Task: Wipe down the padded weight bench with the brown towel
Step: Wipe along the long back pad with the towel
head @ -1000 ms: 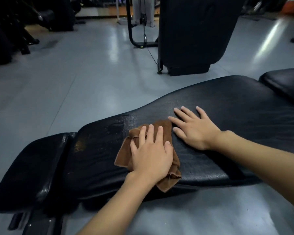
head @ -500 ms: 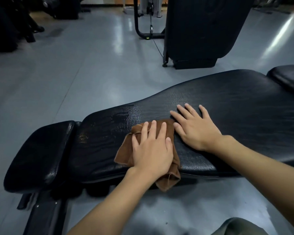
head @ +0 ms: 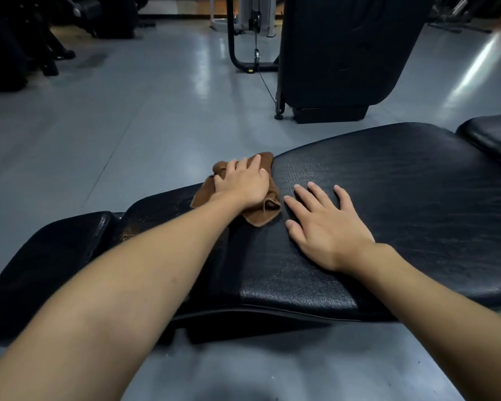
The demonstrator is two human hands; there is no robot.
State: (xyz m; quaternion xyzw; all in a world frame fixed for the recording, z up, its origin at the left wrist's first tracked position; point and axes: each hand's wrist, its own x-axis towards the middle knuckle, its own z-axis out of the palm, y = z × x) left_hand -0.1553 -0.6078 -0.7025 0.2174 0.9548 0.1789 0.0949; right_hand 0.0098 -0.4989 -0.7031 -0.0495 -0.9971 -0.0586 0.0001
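A grey gym floor (head: 133, 117) surrounds the padded weight bench (head: 388, 198), whose long axis runs left to right. The right hand (head: 327, 227) is laid flat, fingers spread, holding nothing. Beyond it, at the bench's far edge, the brown towel (head: 261, 211) is bunched under the pressing left hand (head: 243, 183); it could be pushed off.

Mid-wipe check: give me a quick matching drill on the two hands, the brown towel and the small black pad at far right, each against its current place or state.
Things:
1. left hand
2. right hand
3. crumpled brown cloth towel
4. small black padded cushion

States:
A. flat on bare black vinyl bench pad
B. untouched at far right
C. pressing on cloth
D. bunched at pad's far edge

Pairs: 1-C, 2-A, 3-D, 4-B
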